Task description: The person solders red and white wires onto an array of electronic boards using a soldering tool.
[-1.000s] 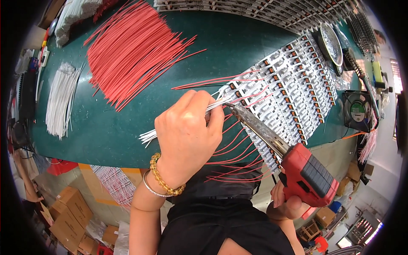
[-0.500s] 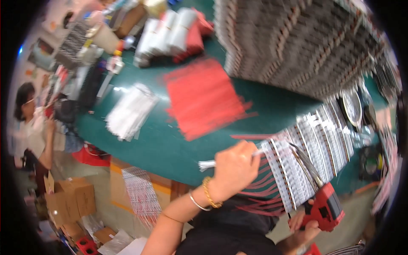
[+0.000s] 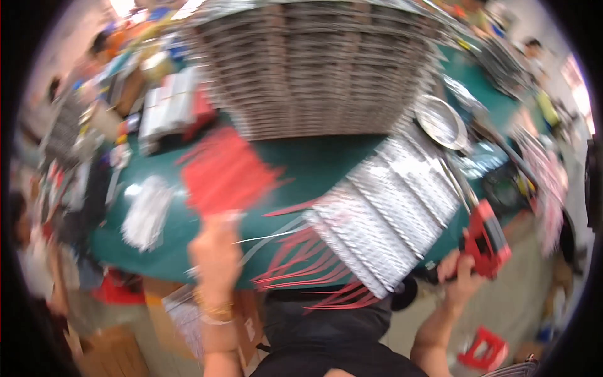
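My right hand (image 3: 455, 270) grips a red and black hand-held tool (image 3: 487, 242) with a long metal nose, beside the right edge of a woven silver-grey panel (image 3: 389, 207). Loose red strips (image 3: 308, 261) fan out from the panel's near left side. My left hand (image 3: 217, 251), smeared by motion, is at the near edge of a flat stack of red strips (image 3: 226, 173); its fingers are too blurred to make out. Between that hand and the panel run thin white strips (image 3: 267, 239). Farther left lies a bundle of white strips (image 3: 147, 213).
A big woven brown-grey basket (image 3: 326, 75) stands on the green table (image 3: 169, 264) at the far side. White rolls (image 3: 166, 107) lie at its left, a round tin (image 3: 440, 122) at its right. Below are cardboard boxes (image 3: 113, 352) and a red stool (image 3: 483, 349). A person (image 3: 38, 251) sits at left.
My left hand has moved left, away from the panel's edge to the red stack. My right hand still holds the tool. The view has swung to the right.
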Action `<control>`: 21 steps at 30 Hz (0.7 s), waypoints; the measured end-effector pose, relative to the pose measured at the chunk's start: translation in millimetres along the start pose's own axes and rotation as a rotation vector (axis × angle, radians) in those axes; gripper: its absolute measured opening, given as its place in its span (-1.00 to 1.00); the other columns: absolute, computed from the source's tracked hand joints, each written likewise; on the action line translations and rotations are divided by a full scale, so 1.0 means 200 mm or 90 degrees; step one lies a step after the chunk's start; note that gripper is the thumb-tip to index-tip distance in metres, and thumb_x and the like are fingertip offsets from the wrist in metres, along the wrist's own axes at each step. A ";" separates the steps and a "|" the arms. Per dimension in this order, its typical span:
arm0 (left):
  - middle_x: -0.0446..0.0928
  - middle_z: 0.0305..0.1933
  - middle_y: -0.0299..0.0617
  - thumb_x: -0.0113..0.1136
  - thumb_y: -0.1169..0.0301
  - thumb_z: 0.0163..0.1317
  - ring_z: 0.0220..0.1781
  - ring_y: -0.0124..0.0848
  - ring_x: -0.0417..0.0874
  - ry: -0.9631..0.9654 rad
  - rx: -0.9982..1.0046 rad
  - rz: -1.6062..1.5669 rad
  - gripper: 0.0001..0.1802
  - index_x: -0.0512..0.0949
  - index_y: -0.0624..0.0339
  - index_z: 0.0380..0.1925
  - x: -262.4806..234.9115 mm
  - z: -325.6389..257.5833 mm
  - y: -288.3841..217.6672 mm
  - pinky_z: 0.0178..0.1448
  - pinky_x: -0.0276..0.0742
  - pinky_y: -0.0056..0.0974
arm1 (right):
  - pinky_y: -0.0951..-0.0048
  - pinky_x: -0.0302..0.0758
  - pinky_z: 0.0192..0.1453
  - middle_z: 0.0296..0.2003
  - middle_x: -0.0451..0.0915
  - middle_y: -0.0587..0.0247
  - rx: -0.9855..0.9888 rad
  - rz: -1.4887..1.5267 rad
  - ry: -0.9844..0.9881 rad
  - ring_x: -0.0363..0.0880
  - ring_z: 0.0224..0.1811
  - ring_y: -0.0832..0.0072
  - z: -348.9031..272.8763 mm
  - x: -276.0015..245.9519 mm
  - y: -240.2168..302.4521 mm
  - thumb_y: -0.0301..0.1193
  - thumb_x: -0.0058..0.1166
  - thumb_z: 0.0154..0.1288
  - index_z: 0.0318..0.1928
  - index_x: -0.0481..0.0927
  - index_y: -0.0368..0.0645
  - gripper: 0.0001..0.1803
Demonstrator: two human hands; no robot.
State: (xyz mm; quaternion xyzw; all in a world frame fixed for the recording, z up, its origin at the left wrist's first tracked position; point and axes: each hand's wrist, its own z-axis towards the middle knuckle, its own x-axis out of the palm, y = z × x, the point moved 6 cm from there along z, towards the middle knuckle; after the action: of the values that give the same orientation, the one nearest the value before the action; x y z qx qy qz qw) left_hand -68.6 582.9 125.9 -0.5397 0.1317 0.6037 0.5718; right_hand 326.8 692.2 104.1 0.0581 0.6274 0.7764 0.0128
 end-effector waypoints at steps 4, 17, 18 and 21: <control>0.44 -0.62 -0.35 -0.02 0.46 0.40 -0.60 -0.65 0.27 -0.065 -0.175 -0.115 -0.85 0.47 0.27 -0.34 -0.21 -0.05 0.25 -0.54 0.14 -0.43 | 0.56 0.23 -0.66 -0.72 0.35 0.38 -0.118 0.031 -0.016 0.31 -0.76 0.62 0.22 0.09 0.14 -0.26 0.00 0.43 -0.26 0.44 -0.31 -0.70; 0.56 -0.40 -0.13 0.27 0.58 0.08 -0.47 -0.24 0.59 0.154 -0.048 -0.340 -0.92 0.54 0.29 -0.44 0.19 -0.11 -0.33 -0.42 0.46 -0.29 | 0.56 0.29 -0.71 -0.78 0.30 0.33 -0.011 0.008 0.119 0.23 -0.85 0.56 -0.04 0.12 0.12 0.16 -0.05 0.31 0.16 0.27 -0.47 -0.16; 0.56 -0.40 -0.13 0.27 0.59 0.08 -0.47 -0.25 0.59 0.155 -0.041 -0.359 -0.92 0.54 0.29 -0.44 0.22 -0.09 -0.37 -0.44 0.46 -0.29 | 0.53 0.29 -0.72 -0.80 0.31 0.31 0.050 0.032 0.132 0.25 -0.85 0.54 -0.14 0.04 0.09 0.21 -0.12 0.28 0.15 0.27 -0.47 -0.12; 0.58 -0.38 -0.15 0.27 0.58 0.08 -0.50 -0.29 0.59 0.157 -0.065 -0.347 -0.92 0.53 0.28 -0.45 0.26 -0.12 -0.30 -0.47 0.44 -0.31 | 0.58 0.23 -0.72 -0.83 0.25 0.47 0.154 0.069 0.036 0.21 -0.87 0.62 -0.41 0.16 0.03 0.33 0.10 0.09 0.11 0.27 -0.43 0.01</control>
State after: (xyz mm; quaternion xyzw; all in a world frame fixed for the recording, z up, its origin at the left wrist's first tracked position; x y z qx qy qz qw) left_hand 5.8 610.8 102.3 -0.6524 0.0200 0.3641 0.6644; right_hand 286.1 614.2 95.0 0.0711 0.7128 0.6957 -0.0541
